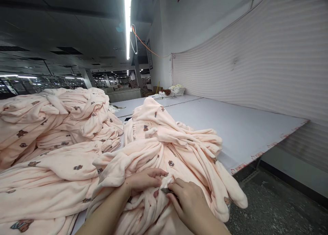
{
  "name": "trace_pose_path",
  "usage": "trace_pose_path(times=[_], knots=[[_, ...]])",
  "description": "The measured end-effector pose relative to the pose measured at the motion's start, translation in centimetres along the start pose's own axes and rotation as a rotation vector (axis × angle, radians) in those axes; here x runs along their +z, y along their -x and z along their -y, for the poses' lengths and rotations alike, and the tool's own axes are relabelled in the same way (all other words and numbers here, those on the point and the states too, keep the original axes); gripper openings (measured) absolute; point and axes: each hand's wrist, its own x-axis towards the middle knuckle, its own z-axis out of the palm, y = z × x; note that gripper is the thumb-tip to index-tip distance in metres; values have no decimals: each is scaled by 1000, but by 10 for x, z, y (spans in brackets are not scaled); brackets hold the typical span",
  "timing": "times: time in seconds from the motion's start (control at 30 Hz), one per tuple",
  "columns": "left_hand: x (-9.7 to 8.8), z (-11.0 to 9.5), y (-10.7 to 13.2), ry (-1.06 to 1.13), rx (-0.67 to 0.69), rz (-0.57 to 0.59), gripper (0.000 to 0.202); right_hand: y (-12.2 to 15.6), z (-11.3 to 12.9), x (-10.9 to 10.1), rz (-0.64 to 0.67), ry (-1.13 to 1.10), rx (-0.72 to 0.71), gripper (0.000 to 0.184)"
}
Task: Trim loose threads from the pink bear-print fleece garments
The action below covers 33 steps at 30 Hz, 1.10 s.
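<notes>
Your left hand (147, 180) pinches a bunched fold of the peach plush garment (184, 153), likely to steady it beside the small dark tool (166, 190) gripped in your right hand (189, 197); the two hands nearly meet. The garment lies heaped over the near edge of the tabletop (212, 115), probably to keep that fold within reach, one sleeve-like end overhanging. Matching fabric (61, 125) is piled just to its left.

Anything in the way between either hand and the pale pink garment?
Nothing visible. The left hand pinches the garment directly; the right hand holds a small dark tool, its tip right by the bunched fabric.
</notes>
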Motion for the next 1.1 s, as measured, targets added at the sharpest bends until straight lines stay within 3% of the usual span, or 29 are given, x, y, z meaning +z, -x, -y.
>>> trace_pose_path(times=[0.17,0.27,0.37,0.43,0.47,0.53,0.63,0.67,0.7,0.73,0.77,0.8,0.87,0.93,1.03,1.1], knots=[[5,2,-1,-89,33,-114,43,-2,-6,-2,-33,-193,32,16],[-15,-10,12,-201,126,-337,31,3,-26,3,-117,-426,100,17],[-46,-34,36,-317,261,-626,40,10,-55,12,-269,-549,289,26],[-50,-45,47,-426,309,-724,43,10,-72,17,-351,-533,381,29],[-43,-45,48,-508,317,-725,38,8,-79,18,-372,-518,398,29],[-12,-30,40,-713,319,-650,24,-1,-88,19,-370,-499,386,26],[43,18,21,-921,332,-512,24,-22,-95,18,-352,-470,329,23],[53,34,17,-999,349,-489,29,-28,-98,18,-344,-460,298,24],[56,48,16,-1235,401,-501,34,-34,-102,18,-334,-450,262,26],[52,59,17,-1442,412,-566,28,-38,-107,19,-321,-441,222,28],[42,66,19,-1570,421,-646,15,-43,-113,20,-308,-431,181,31],[28,69,22,-1649,454,-711,15,-47,-121,22,-296,-421,142,34],[-2,66,25,-1766,538,-796,24,-58,-142,25,-279,-399,79,41],[-23,55,17,-1813,532,-879,33,-76,-167,28,-272,-381,43,45],[-32,32,-21,-1728,359,-963,37,-114,-208,33,-264,-367,32,42],[-39,15,-57,-1645,277,-946,36,-146,-235,36,-257,-367,43,35]])
